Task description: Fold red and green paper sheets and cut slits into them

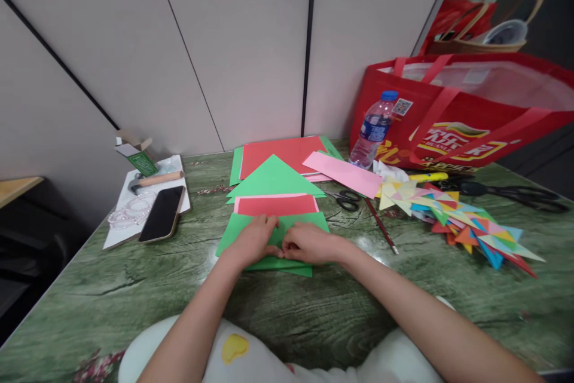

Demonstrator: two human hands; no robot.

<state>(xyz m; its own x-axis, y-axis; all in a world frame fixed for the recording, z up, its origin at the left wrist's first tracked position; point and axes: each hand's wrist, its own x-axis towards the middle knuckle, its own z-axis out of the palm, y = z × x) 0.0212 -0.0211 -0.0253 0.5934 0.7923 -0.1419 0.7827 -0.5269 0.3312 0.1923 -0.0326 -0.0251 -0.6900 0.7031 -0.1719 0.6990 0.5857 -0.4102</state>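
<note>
A folded sheet of green paper [233, 232] lies on the table in front of me, with part of its lower edge turned up. My left hand [253, 241] rests on its left half, fingers and thumb apart, the thumb along the lower fold. Close beside that thumb, my right hand [310, 243] has curled fingers pinched at the paper's lower edge; the fingertips are partly hidden. Red paper [278, 205] with a pink margin shows just behind the green sheet. Beyond it lies a folded green triangle [274, 178].
Red sheets [282, 153], a pink strip [343, 174], scissors [346, 199] and a pencil [381, 226] lie behind and right. Folded colored paper pieces [466, 221], a water bottle [373, 131] and a red bag [430, 114] are farther right. A phone [162, 214] and hammer [156, 180] lie left.
</note>
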